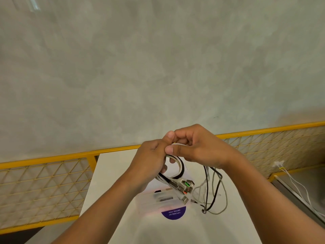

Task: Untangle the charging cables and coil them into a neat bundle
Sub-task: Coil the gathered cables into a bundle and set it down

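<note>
**Both hands hold the coiled cables above the white table**

Nearest the person, a round purple sticker [174,213] with white lettering lies on the white table [109,173]. Just beyond it, to the right, loose black and grey cable ends [213,196] hang down and trail onto the tabletop. A cluster of USB plugs [185,186] dangles beside them. Above the plugs, the charging cables [177,167] form a black-and-white loop held up over the table. The left hand [149,155] has its fingers curled round the loop's left side. The right hand [198,147] pinches the top of the loop between thumb and fingers, touching the left hand. Farther back, a yellow mesh railing [52,182] runs from left to right. Behind it rises a grey concrete wall [158,67].
</note>
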`<act>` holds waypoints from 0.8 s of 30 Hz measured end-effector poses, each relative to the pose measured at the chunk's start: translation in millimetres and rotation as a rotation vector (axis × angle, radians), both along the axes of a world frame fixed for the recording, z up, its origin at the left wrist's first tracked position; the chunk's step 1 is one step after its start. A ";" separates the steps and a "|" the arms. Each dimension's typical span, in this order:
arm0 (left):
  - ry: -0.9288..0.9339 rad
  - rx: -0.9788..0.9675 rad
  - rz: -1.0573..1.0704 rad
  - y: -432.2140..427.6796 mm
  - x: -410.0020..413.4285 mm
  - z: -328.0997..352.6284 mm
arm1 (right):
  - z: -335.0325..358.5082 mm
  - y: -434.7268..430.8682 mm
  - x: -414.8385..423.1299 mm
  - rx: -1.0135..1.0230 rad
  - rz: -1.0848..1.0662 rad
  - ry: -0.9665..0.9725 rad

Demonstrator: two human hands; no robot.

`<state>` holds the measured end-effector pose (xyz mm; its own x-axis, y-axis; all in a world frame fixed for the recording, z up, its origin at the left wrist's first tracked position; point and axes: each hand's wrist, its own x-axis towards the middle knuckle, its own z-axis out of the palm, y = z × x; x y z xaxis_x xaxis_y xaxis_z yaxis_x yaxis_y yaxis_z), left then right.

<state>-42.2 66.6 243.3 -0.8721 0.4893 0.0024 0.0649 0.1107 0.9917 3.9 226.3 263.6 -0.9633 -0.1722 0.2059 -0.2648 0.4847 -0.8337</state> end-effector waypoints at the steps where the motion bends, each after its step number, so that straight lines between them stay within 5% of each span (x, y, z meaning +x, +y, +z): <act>1: -0.013 0.007 0.003 1.0 0.4 0.8 | 0.2 1.1 0.1 0.018 -0.012 0.008; 16: -0.448 0.417 0.252 -2.5 -11.5 7.4 | -29.8 5.4 7.9 -0.336 -0.109 0.050; 24: -0.479 0.497 0.384 3.9 -18.3 2.1 | -37.7 -9.5 15.3 -0.244 0.010 0.100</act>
